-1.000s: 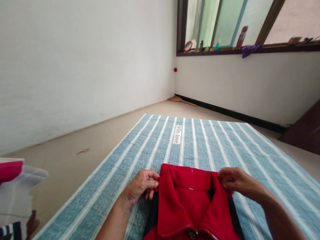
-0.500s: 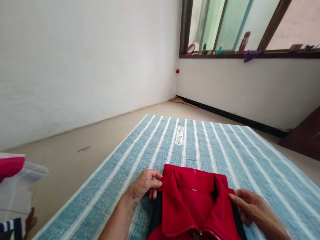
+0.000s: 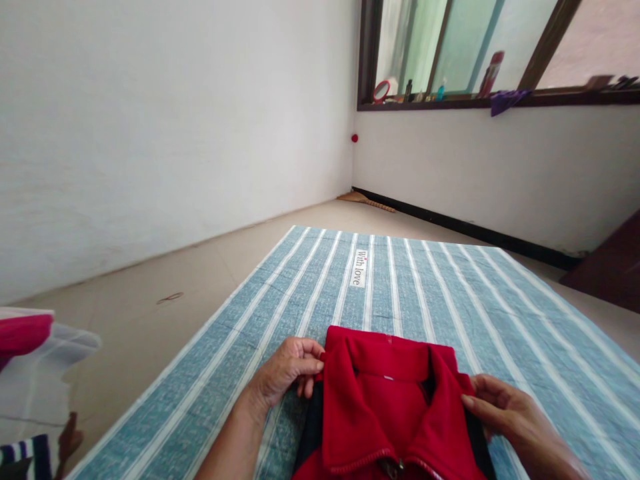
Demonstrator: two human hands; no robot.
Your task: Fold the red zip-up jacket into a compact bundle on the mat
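Note:
A red jacket (image 3: 395, 407) with dark side panels and a zip at its collar lies folded at the near end of the table, its lower part cut off by the frame's bottom edge. My left hand (image 3: 287, 370) pinches the jacket's edge beside the left of the collar, thumb against fingers. On the other side, my right hand (image 3: 510, 407) grips the right shoulder edge between thumb and fingers. Under the jacket spreads a blue and white striped tablecloth (image 3: 240, 347) with a "With love" label (image 3: 361, 269).
At lower left are a pink cloth (image 3: 25, 335) and a whitish sheer bag (image 3: 35, 393). A thin loop (image 3: 171, 298) lies on the floor. Along the windowsill stand a round mirror (image 3: 381, 91), a red spray can (image 3: 491, 75) and a purple cloth (image 3: 507, 100). A dark red object (image 3: 607, 270) is at right.
My right hand has shifted slightly along the jacket's right shoulder edge, which now sits a little farther out. My left hand keeps its pinch. The view has tilted very slightly.

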